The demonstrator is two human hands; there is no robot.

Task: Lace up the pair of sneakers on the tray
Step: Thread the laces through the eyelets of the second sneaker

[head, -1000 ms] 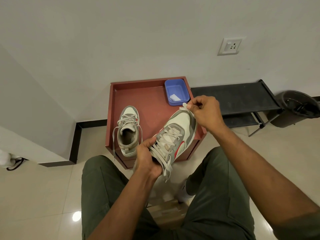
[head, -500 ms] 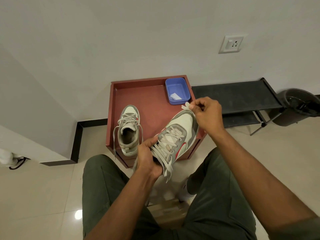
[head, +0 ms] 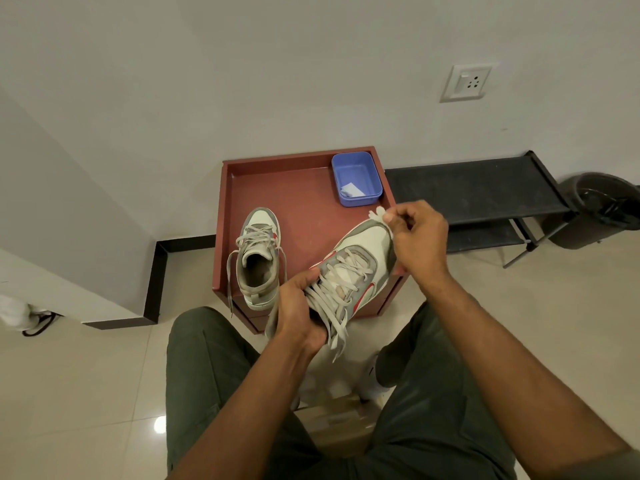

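Held sneaker: lifted off the tray, toe toward 1 o'clock, over the tray's near right corner; laces already criss-cross its eyelets, loose ends dangling toward 6 o'clock
Left hand: curled round the heel end, thumb on the tongue side, gripping
Right hand: at 1 o'clock of the toe, fingertips pinching a small pale bit of lace; exactly what it is, hard to tell
Second sneaker: flat on the tray at 9 o'clock of the held 1, laces slack, 1 end trailing over the near edge
Blue tub: far right corner, at 12 o'clock
Handling: shoe likely light, sole stiff, upper soft; best gripped at heel or sole; laces limp and flat, best taken near their tips
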